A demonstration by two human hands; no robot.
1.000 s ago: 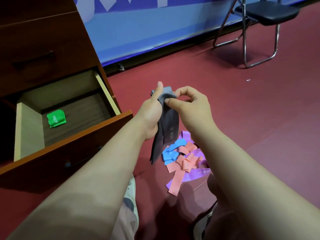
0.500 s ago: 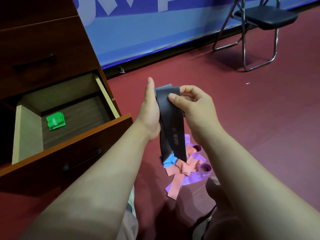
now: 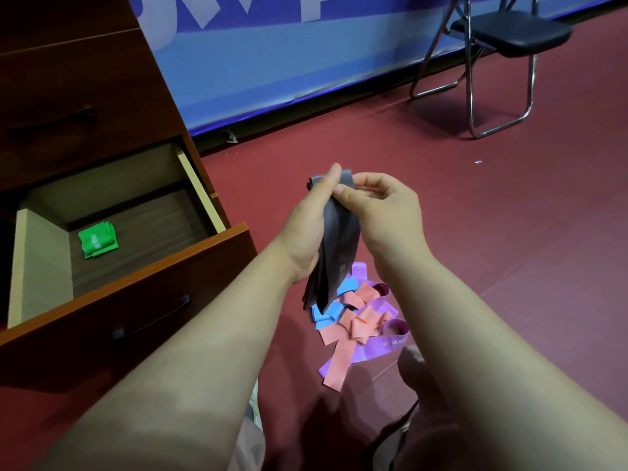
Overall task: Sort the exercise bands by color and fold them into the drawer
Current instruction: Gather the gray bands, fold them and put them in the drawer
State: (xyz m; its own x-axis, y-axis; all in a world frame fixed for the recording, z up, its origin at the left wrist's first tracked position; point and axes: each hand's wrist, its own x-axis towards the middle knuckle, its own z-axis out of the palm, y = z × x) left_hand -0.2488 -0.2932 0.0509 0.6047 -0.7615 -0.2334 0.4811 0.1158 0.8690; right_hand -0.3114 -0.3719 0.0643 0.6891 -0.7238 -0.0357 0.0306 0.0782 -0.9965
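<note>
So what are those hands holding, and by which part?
The grey band, by its top end: the left hand and the right hand both pinch it there, while the rest hangs down loose.

The grey band [image 3: 339,239] looks like thin, smooth rubber with a dull sheen, and the pink band [image 3: 362,322], purple band [image 3: 380,345], blue band [image 3: 331,314] and green band [image 3: 98,240] look like the same smooth, stretchy sheet, the purple one slightly glossy. The drawer [image 3: 153,277] has a smooth reddish wood-look front, pale plain board sides and a grained, matt brown bottom. The floor [image 3: 492,249] is a matt red covering with a fine grain, and the chair [image 3: 509,32] has shiny chromed metal tubes and a black padded seat with a soft sheen.
</note>
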